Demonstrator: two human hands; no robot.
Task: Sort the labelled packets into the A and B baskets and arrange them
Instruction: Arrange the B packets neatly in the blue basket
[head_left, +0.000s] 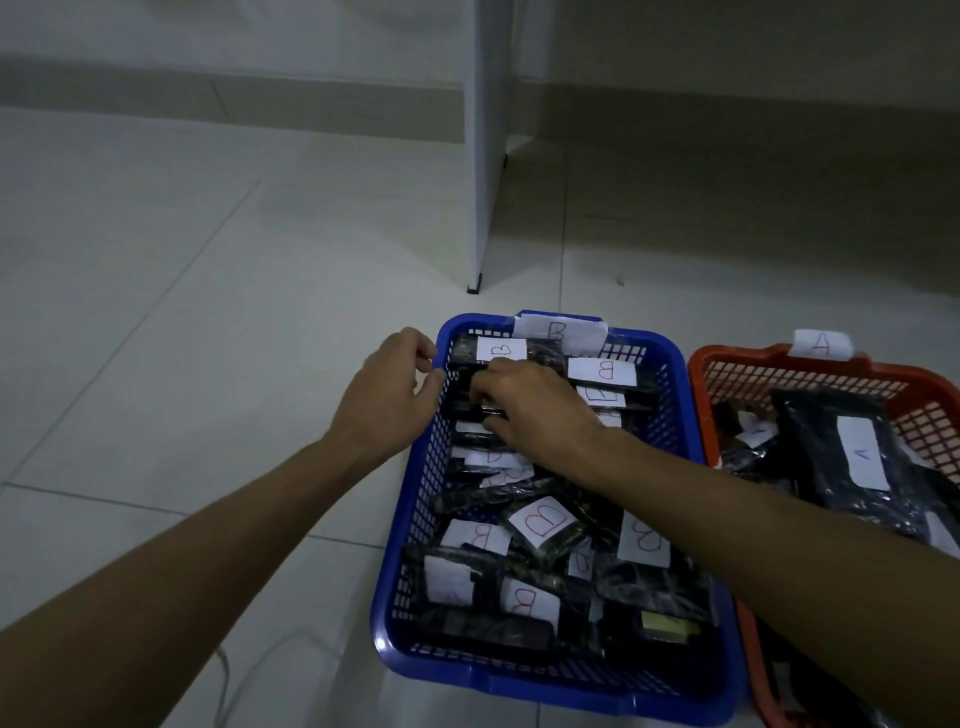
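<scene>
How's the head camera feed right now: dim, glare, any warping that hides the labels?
Head view: dim overall, no harsh glare; wide-angle bending curves the blue plastic basket and red plastic basket; B labels stay readable, though the right hand covers some packets and the frame's far corners are soft.

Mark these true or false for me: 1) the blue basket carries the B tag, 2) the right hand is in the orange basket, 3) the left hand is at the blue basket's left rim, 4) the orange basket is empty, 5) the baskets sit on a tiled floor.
1. True: the blue basket has a B tag on its far rim.
2. False: the right hand is inside the blue basket, on the black packets.
3. True: the left hand is at that rim.
4. False: the orange basket holds packets, one labelled A.
5. True: both sit on the tiled floor.
</scene>
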